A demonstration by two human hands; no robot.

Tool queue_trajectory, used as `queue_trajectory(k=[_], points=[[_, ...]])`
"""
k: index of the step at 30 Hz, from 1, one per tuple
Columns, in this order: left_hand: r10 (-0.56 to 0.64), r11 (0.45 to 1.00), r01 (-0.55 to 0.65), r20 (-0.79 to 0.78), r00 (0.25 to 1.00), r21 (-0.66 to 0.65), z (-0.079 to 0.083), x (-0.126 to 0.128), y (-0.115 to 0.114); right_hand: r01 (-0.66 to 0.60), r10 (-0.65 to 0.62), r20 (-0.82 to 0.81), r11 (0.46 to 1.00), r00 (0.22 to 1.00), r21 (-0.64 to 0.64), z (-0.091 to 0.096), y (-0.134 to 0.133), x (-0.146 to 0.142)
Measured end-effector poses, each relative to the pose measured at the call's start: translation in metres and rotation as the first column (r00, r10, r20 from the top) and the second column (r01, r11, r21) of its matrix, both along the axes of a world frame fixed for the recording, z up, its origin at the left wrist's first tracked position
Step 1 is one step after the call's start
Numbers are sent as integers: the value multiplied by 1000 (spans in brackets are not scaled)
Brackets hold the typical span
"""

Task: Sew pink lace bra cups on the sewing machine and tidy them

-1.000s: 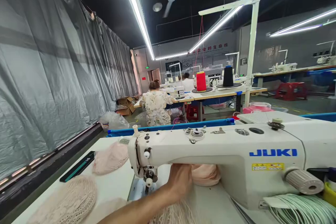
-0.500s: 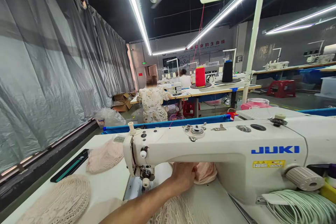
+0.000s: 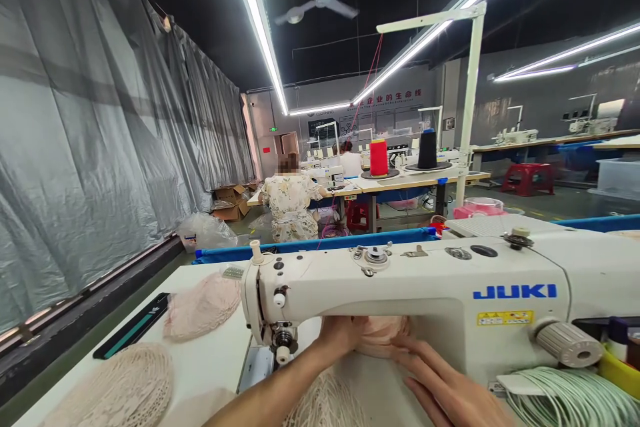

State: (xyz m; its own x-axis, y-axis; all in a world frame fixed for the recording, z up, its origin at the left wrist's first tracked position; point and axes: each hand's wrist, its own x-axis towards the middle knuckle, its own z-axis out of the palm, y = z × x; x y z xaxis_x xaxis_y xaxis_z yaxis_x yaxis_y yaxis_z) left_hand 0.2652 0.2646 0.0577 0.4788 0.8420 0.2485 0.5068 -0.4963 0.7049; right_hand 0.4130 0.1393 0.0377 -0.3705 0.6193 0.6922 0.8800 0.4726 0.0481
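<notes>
A stack of thin pale-pink fabric pieces (image 3: 384,335) lies on the sewing table beneath the arm of a white sewing machine (image 3: 400,280). My left hand (image 3: 343,335) reaches under that arm, its curled fingers closed at the stack's left side; the machine partly hides them. From the right comes my right hand (image 3: 433,370), fingers stretched out and the tips touching the stack's right edge. Just below my left wrist is a bundle of cream stringy lace (image 3: 325,403). The sewing head (image 3: 283,340) stands to the left of my left hand.
On the table's left side are a pile of cream lace pieces (image 3: 125,383), a pink fabric pile (image 3: 203,307) and a dark ruler-like strip (image 3: 133,327). Coiled pale-green cord (image 3: 565,393) sits at the right. A person (image 3: 290,203) sits at a machine ahead.
My right hand has come into view from the lower right and now touches the pink stack. My left hand has shifted slightly left. The view has tilted and turned a little.
</notes>
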Motion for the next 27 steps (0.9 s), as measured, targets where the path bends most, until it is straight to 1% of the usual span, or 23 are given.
queue_trajectory(k=[2, 4, 6, 9, 13, 17, 20, 24, 27], points=[[1, 1000, 0, 73, 997, -12, 3, 0, -2, 66, -67, 24, 996, 997, 53, -8, 14, -4], [3, 1000, 2, 141, 990, -30, 7, 0, -5, 105, -108, 33, 991, 994, 88, -17, 25, -5], [9, 999, 2, 202, 979, -53, 10, -1, -7, 133, -138, 43, 986, 990, 99, -24, 32, -4], [32, 996, -9, 275, 961, -86, 13, -3, -7, 160, -167, 74, 982, 983, 98, -29, 36, -3], [70, 992, -31, 339, 938, -120, 12, -5, -11, 207, -213, 95, 976, 972, 72, -31, 39, -3], [105, 987, -52, 374, 922, -149, 6, -12, -20, 275, -275, 88, 961, 957, 14, -33, 43, -6], [130, 980, -62, 377, 917, -188, 4, -14, -24, 324, -323, 30, 945, 946, -48, -30, 45, -10], [159, 964, -55, 400, 903, -260, 7, -9, -22, 398, -411, -97, 909, 907, -124, -21, 48, -16], [182, 945, -37, 426, 886, -326, 11, -3, -21, 458, -470, -106, 881, 876, -120, -17, 48, -20]])
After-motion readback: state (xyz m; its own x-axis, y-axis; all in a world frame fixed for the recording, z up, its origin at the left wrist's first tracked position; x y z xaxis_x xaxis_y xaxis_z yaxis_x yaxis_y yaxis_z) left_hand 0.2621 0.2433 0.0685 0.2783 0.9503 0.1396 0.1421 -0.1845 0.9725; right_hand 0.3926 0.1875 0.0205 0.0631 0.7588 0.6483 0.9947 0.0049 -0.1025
